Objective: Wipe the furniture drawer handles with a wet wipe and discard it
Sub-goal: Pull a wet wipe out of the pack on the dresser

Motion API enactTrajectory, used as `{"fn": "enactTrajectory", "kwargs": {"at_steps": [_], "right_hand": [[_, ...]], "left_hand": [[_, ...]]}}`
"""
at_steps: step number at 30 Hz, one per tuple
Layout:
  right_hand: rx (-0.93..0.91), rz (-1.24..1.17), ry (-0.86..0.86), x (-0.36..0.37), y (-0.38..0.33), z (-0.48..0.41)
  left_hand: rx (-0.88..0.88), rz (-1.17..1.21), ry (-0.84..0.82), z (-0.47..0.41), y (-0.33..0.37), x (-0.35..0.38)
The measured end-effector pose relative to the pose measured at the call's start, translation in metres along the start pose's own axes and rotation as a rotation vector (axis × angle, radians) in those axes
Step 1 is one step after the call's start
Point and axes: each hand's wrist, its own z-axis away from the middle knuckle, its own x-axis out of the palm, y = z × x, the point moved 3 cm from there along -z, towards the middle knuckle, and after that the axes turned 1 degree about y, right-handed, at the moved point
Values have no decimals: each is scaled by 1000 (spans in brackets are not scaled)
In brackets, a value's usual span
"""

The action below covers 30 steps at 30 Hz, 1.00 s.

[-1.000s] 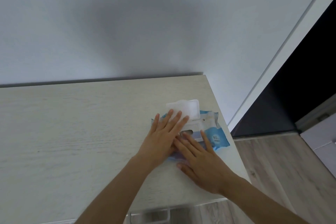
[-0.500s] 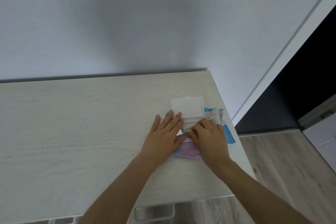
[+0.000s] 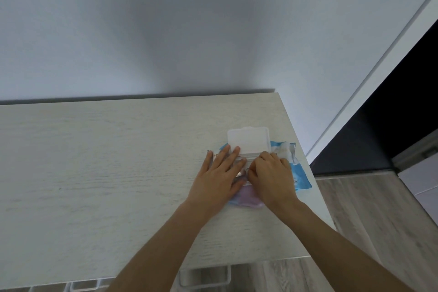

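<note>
A blue and white pack of wet wipes point(image 3: 299, 170) lies near the right end of the pale wooden furniture top point(image 3: 106, 161). Its white plastic lid point(image 3: 248, 141) stands flipped up at the far side. My left hand point(image 3: 218, 180) lies flat on the pack's left part, fingers spread, pressing it down. My right hand point(image 3: 272, 178) is curled over the pack's opening, fingertips pinched together there; what they hold is hidden. A silver drawer handle point(image 3: 205, 278) shows below the front edge of the furniture top.
A white wall rises behind the furniture. To the right are a white door frame point(image 3: 379, 66), a dark doorway point(image 3: 403, 102) and grey wood-look floor point(image 3: 379, 220). Another handle point(image 3: 83, 285) shows at the lower left.
My right hand went from lying flat on the pack to curling its fingers at the opening. The lid has come fully upright. My left hand has stayed flat on the pack.
</note>
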Motion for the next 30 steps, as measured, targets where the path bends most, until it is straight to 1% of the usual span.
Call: {"fn": "enactTrajectory", "kwargs": {"at_steps": [2, 3, 5, 9, 14, 18, 23, 25, 28, 30], "right_hand": [[22, 36, -48, -4, -2, 0], [24, 74, -107, -7, -2, 0], [-20, 91, -172, -9, -1, 0], [-63, 130, -228, -11, -8, -4], [-30, 10, -240, -11, -2, -13], [2, -106, -210, -12, 5, -15], [-18, -203, -221, -20, 4, -12], [-32, -219, -227, -21, 5, -11], [-71, -178, -248, -22, 4, -9], [-101, -130, -259, -24, 4, -8]], "left_hand": [[-4, 5, -8, 0, 0, 0], [-3, 5, -11, 0, 0, -1], [-2, 8, -17, -1, 0, -1], [-4, 7, -16, -1, 0, -2], [-4, 16, -43, -3, 0, -5], [-4, 23, -70, -2, 0, -6], [-7, 32, -97, -3, -2, -8], [-2, 25, -98, -4, -1, -9], [-13, 37, -162, -3, 0, -10], [-28, 60, -233, -4, -1, -13]]}}
